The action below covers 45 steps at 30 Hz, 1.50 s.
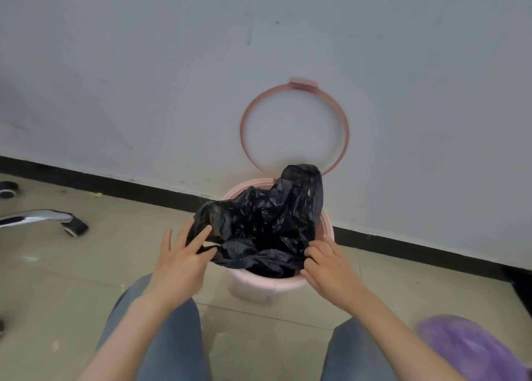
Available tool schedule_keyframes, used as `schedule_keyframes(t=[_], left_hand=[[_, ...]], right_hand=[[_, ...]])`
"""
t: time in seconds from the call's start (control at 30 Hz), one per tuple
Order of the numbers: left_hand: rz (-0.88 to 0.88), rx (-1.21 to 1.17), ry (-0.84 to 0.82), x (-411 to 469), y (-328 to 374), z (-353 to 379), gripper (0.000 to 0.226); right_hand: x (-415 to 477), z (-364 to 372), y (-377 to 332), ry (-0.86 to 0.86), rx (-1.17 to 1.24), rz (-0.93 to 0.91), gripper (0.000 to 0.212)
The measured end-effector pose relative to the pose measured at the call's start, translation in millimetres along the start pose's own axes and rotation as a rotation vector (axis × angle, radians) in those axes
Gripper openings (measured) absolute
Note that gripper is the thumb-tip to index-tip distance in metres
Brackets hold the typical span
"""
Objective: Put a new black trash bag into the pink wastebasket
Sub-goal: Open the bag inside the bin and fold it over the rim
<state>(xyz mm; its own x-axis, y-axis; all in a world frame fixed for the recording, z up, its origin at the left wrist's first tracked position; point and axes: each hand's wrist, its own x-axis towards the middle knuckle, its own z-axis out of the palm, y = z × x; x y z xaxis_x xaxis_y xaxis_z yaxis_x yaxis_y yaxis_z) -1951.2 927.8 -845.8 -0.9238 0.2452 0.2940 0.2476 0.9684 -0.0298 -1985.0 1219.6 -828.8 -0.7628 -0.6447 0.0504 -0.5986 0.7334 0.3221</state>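
A small pink wastebasket [266, 290] stands on the tiled floor against the wall. Its pink ring [242, 127] is flipped up and leans on the wall behind it. A crumpled black trash bag [267, 219] lies over the basket's mouth, its middle sagging inside and its far edge sticking up. My left hand [180, 261] rests on the bag's left edge with fingers spread, thumb under a fold. My right hand [328, 261] pinches the bag's near right edge at the rim.
A chrome chair leg with a black caster [75, 226] reaches in from the left, with another caster [8, 189] behind it. A purple bag [466, 349] lies on the floor at the bottom right. A black baseboard [417, 249] runs along the wall. My knees in jeans [175, 337] are below.
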Motion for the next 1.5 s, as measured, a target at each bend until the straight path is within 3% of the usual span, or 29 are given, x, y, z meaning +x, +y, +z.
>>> schedule_keyframes(t=[0.07, 0.13, 0.2, 0.33, 0.4, 0.5, 0.57, 0.73, 0.9, 0.97, 1.03, 1.13, 1.23, 1.3, 1.37, 1.43, 1.5], left_hand=[[0.046, -0.009, -0.053, -9, 21, -2, 0.09], [0.153, 0.041, -0.062, -7, 46, -7, 0.101], [0.23, 0.023, -0.087, 5, 64, -7, 0.092], [0.37, -0.002, -0.151, 19, 63, 7, 0.033], [0.443, -0.018, -0.145, 16, 56, 20, 0.028], [0.474, -0.065, -0.153, 8, 50, 24, 0.027], [0.472, -0.06, -0.177, 0, 48, 26, 0.028], [0.396, -0.021, -0.136, -20, 47, 30, 0.032], [0.251, 0.057, -0.09, -15, 43, 27, 0.071], [0.277, 0.078, -0.065, -16, 39, 24, 0.058], [0.331, 0.091, -0.065, -21, 39, 20, 0.046], [0.366, 0.118, -0.205, -29, 38, 22, 0.044], [0.333, 0.012, -0.201, -27, 43, 24, 0.026], [0.234, -0.101, -0.072, -15, 59, 21, 0.044], [0.105, -0.123, -0.041, 3, 76, 13, 0.037], [0.064, -0.078, -0.21, 15, 86, 17, 0.055], [0.056, -0.02, -0.363, 19, 88, 30, 0.067]], right_hand=[[-6, 0, -12, 0.052, -0.028, -0.016, 0.02], [-10, 2, -21, 0.098, -0.027, -0.032, 0.027], [-10, -1, -26, 0.155, -0.009, -0.041, 0.03], [-12, -2, -25, 0.253, 0.016, -0.08, 0.025], [-13, 0, -18, 0.202, -0.013, -0.101, 0.017], [-14, 11, -14, 0.171, -0.026, -0.146, 0.024], [-14, 16, -18, 0.212, -0.009, -0.187, 0.007], [-31, 31, -41, 0.27, 0.047, -0.221, 0.015], [-27, 43, -48, 0.352, 0.178, -0.124, 0.007], [-23, 43, -45, 0.354, 0.163, -0.086, 0.016], [-23, 44, -42, 0.288, 0.11, -0.005, 0.035], [-23, 40, -36, 0.066, 0.068, 0.247, 0.061], [-25, 40, -37, -0.024, 0.016, 0.331, 0.06], [-29, 41, -41, 0.046, -0.02, 0.323, 0.044], [-34, 47, -42, 0.108, -0.018, 0.317, 0.046], [-39, 47, -40, 0.027, 0.1, 0.332, 0.054], [-47, 45, -35, -0.133, 0.318, 0.375, 0.075]])
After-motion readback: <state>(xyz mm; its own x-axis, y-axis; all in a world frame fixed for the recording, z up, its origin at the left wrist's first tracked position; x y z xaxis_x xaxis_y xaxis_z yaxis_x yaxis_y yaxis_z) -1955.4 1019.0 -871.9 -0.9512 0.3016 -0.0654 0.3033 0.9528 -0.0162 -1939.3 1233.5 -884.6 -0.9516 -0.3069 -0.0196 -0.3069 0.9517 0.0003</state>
